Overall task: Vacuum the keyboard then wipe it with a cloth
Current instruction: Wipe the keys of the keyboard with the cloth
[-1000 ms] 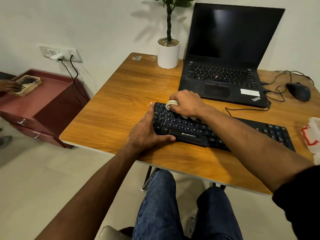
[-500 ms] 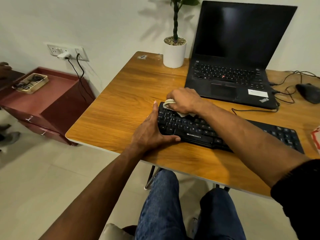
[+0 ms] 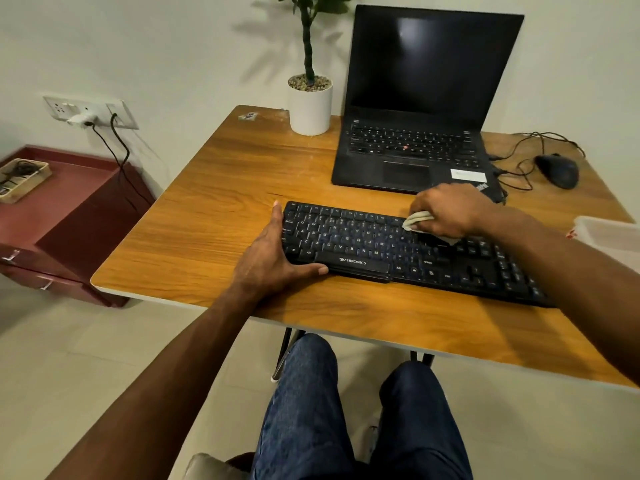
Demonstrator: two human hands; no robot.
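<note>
Black keyboard point(image 3: 398, 251) lies along the near edge of the wooden table point(image 3: 214, 216), slightly angled. Left hand point(image 3: 273, 261) spread flat, braced against the keyboard's left end, thumb along its front edge. Right hand point(image 3: 446, 213) curled around a bunched pale cloth point(image 3: 417, 220), pressing it on the upper middle keys. Open laptop point(image 3: 415, 133) sits behind the keyboard, white plant pot point(image 3: 310, 109) at the far edge, mouse point(image 3: 557, 171) near the far right corner.
</note>
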